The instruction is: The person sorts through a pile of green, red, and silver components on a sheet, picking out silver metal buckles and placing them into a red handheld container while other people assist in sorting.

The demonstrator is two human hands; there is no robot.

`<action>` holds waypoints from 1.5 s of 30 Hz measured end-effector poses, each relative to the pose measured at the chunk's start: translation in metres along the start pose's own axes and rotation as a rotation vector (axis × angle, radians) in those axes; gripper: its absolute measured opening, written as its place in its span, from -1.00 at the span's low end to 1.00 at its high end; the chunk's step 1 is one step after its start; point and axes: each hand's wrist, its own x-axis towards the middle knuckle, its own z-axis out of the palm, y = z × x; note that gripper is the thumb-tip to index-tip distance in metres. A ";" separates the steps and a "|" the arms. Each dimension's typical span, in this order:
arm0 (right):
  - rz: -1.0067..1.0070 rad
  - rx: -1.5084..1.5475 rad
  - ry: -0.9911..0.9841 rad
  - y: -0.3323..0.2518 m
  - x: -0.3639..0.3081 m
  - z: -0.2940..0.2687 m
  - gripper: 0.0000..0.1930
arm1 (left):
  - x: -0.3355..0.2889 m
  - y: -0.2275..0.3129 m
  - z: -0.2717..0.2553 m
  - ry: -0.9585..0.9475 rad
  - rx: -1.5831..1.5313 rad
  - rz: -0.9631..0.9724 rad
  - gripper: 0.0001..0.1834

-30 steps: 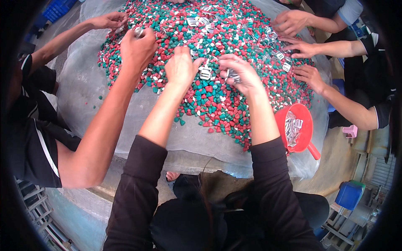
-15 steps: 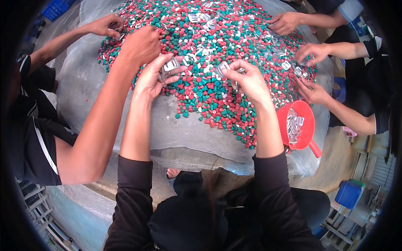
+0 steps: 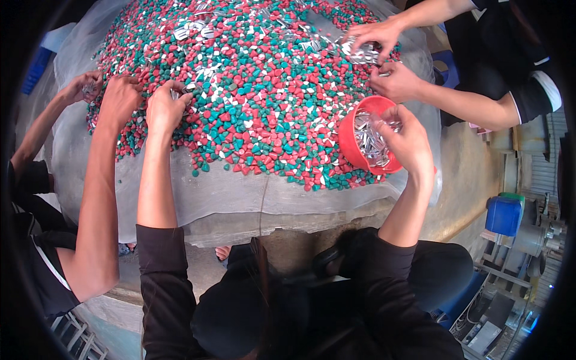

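A wide heap of small red, green and white cone-shaped and angular pieces (image 3: 258, 120) covers the sheet. My left hand (image 3: 163, 109) is at the heap's left part, fingers closed round a flat silvery metal piece (image 3: 175, 93) that shows only in part. Over the mouth of a red plastic dipper (image 3: 354, 147) is my right hand (image 3: 409, 139). Its thumb and fingers look apart, slightly blurred, above the loose metal pieces (image 3: 372, 144) inside. Whether a piece still touches those fingertips is hard to make out. My right wrist covers most of the dipper's handle.
Co-workers' hands work at the heap: one hand (image 3: 125, 99) close left of mine, another (image 3: 87, 87) farther left, and two at right, over metal pieces (image 3: 360, 53). Slotted metal pieces (image 3: 193, 30) lie on the heap. A blue bin (image 3: 504, 216) stands at far right.
My right hand has moved right from the middle of the heap to the dipper, and the metal piece it held no longer shows in it. My left hand has turned over, lowered to the heap.
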 end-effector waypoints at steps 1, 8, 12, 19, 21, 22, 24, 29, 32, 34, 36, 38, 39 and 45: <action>-0.057 -0.027 0.060 0.000 -0.002 0.004 -0.69 | 0.001 -0.001 -0.002 -0.017 -0.006 -0.008 -0.66; -0.604 0.238 0.023 -0.097 0.034 0.087 -0.77 | -0.009 -0.015 -0.006 0.096 -0.312 -0.039 -0.66; -0.599 -0.045 0.003 -0.151 0.091 0.173 -0.73 | -0.025 -0.011 -0.002 0.259 -0.098 -0.034 -0.72; -0.635 0.160 -0.362 -0.161 0.103 0.207 -0.65 | -0.012 0.006 0.017 -0.030 -0.471 0.009 -0.71; -0.696 0.322 -0.528 -0.152 0.099 0.181 -0.72 | -0.026 0.010 0.004 -0.258 -0.666 -0.031 -0.76; -0.670 0.333 -0.614 -0.152 0.089 0.164 -0.69 | -0.033 0.004 0.000 -0.218 -0.590 0.024 -0.85; -0.759 0.212 -0.519 -0.130 0.084 0.143 -0.62 | -0.042 0.000 -0.009 0.012 -0.425 0.243 -0.80; -0.791 0.067 -0.195 -0.118 0.072 0.119 -0.70 | -0.043 -0.021 -0.038 -0.311 -1.359 -0.166 -0.79; -0.888 0.077 -0.197 -0.134 0.056 0.153 -0.80 | -0.046 -0.029 -0.026 -0.426 -1.784 -0.207 -0.66; -0.923 -0.025 -0.098 -0.141 0.050 0.164 -0.81 | -0.049 -0.024 -0.025 -0.503 -1.956 -0.224 -0.55; -0.872 -0.032 -0.107 -0.146 0.058 0.166 -0.82 | -0.050 -0.016 -0.024 -0.483 -1.784 -0.181 -0.57; -0.695 0.401 -0.106 -0.132 0.073 0.164 -0.85 | -0.049 -0.009 -0.025 -0.455 -1.544 -0.164 -0.63; -0.513 0.639 -0.232 -0.123 0.079 0.158 -0.84 | -0.045 -0.008 -0.022 -0.464 -1.437 -0.146 -0.71; -0.334 0.606 -0.396 -0.123 0.108 0.153 -0.81 | -0.040 0.046 0.016 -0.077 0.059 0.241 -0.71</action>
